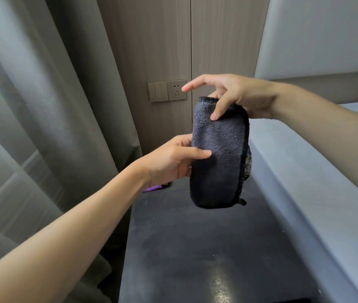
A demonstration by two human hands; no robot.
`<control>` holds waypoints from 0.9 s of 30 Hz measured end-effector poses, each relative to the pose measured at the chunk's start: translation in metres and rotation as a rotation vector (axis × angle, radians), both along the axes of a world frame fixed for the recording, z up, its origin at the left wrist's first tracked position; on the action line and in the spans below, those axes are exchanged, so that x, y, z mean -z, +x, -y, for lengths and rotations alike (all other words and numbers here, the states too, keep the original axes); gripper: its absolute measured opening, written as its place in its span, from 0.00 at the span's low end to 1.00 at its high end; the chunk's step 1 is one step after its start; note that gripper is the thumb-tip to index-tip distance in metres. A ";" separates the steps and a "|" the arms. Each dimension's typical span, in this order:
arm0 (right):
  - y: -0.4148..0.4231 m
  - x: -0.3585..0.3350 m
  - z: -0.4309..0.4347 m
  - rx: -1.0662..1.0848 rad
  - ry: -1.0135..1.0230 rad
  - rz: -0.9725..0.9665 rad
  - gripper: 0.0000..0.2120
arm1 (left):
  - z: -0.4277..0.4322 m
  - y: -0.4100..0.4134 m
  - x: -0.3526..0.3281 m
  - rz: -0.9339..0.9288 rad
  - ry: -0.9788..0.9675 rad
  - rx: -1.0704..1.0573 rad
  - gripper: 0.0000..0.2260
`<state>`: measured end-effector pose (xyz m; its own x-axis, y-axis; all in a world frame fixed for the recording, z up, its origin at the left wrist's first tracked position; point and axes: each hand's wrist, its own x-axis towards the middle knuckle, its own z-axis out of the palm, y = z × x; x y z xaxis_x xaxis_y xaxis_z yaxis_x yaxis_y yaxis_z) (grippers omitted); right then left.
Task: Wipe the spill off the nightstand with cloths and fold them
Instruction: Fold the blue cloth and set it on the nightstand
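A dark grey cloth (217, 154), folded into a narrow upright strip, hangs in the air above the nightstand (184, 248). My right hand (234, 95) pinches its top edge, with the index finger stretched out free. My left hand (171, 160) grips the cloth's left side at mid-height, thumb across the front. The nightstand top is dark and shows faint streaks and a glossy patch near the front. Behind my left wrist, part of a purple cloth (151, 189) lies at the nightstand's back left; most of it is hidden.
A bed with a pale sheet (315, 182) runs along the nightstand's right side. Grey curtains (42, 106) hang on the left. A switch and socket plate (167, 90) sits on the wooden wall panel behind. A light patterned object (248, 162) peeks out behind the cloth.
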<state>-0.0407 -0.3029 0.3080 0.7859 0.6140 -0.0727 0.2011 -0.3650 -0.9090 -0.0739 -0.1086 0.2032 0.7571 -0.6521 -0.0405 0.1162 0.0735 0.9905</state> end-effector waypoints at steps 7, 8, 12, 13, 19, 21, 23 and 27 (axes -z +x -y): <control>0.013 0.071 0.012 0.501 0.153 -0.325 0.28 | -0.003 0.000 -0.008 -0.042 -0.014 -0.036 0.11; 0.011 0.087 0.015 0.564 0.110 -0.423 0.37 | -0.004 0.001 -0.008 -0.051 -0.032 -0.055 0.10; -0.010 0.129 0.025 0.422 0.125 -0.822 0.61 | -0.013 0.007 -0.010 -0.123 -0.099 -0.122 0.10; -0.016 0.133 0.025 0.355 0.189 -0.872 0.59 | -0.015 0.008 -0.010 -0.137 -0.114 -0.129 0.11; -0.025 0.120 0.014 0.333 0.572 -0.712 0.28 | -0.025 0.007 -0.013 -0.148 -0.070 -0.087 0.15; -0.027 0.112 0.013 0.309 0.639 -0.628 0.20 | -0.025 0.008 -0.013 -0.139 -0.051 -0.122 0.16; -0.029 0.107 0.009 0.269 0.662 -0.513 0.16 | -0.025 0.008 -0.015 -0.089 -0.016 -0.158 0.17; -0.032 0.098 -0.005 0.290 0.819 -0.302 0.20 | -0.025 0.012 -0.024 0.141 0.060 -0.259 0.13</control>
<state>-0.0722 -0.2979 0.2098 0.9356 0.3460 0.0703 -0.0861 0.4167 -0.9050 -0.0617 -0.0832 0.2272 0.8987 -0.4363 0.0441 -0.0374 0.0240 0.9990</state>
